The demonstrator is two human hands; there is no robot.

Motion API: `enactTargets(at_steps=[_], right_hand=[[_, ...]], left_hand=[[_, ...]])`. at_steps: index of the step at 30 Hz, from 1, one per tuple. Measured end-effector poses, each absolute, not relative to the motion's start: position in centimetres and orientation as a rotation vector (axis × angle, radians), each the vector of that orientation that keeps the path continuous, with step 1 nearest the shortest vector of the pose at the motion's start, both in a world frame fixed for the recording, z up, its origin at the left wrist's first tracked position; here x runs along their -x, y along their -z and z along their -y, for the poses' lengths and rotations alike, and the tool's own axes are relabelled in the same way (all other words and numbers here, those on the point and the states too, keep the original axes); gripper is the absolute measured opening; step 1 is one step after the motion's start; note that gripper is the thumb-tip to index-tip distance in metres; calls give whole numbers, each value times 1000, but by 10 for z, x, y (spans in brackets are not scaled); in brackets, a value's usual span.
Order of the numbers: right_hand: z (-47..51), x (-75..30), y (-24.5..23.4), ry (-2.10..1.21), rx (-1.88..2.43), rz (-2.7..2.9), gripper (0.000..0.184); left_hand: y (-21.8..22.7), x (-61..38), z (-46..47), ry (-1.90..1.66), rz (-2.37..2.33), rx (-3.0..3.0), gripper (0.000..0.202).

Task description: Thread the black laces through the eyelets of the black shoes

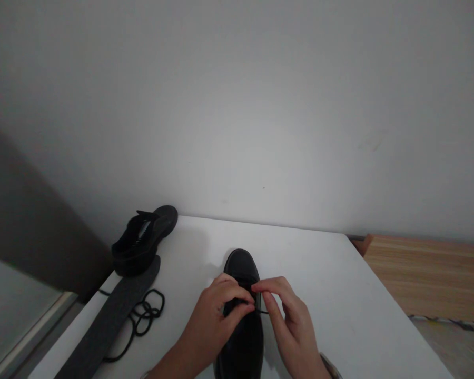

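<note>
A black shoe [240,347] lies on the white table in front of me, its toe pointing away toward the wall. Over its lacing area, my left hand [221,310] is closed, thumb and forefinger pinching a thin dark shoelace [263,312] that sticks out to the right of the fingertips. My right hand [290,326] is at the shoe's right side. Its forefinger reaches onto the upper by the eyelets, and its thumb is bent close beside it. Whatever lies between those fingertips is too small and dark to make out. The hands partly cover the lacing.
A second black shoe [136,258] rests at the table's far left corner. Near it lie a long dark grey insole-like strip [102,326] and a loose coiled black shoelace [142,316]. The white table [316,263] meets a wall behind. A wooden surface [426,273] stands to the right.
</note>
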State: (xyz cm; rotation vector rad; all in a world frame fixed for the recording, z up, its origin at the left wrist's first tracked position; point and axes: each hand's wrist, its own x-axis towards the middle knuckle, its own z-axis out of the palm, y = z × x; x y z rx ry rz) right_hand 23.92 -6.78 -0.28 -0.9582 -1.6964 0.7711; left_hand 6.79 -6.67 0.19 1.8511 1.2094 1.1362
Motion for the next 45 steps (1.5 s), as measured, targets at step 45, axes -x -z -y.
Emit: enactTargets(at_steps=[45], right_hand=[[44,-237,13,-1223,1050,1660,12]], left_hand=[[16,-61,63,-1579,-1331,-2487,14]])
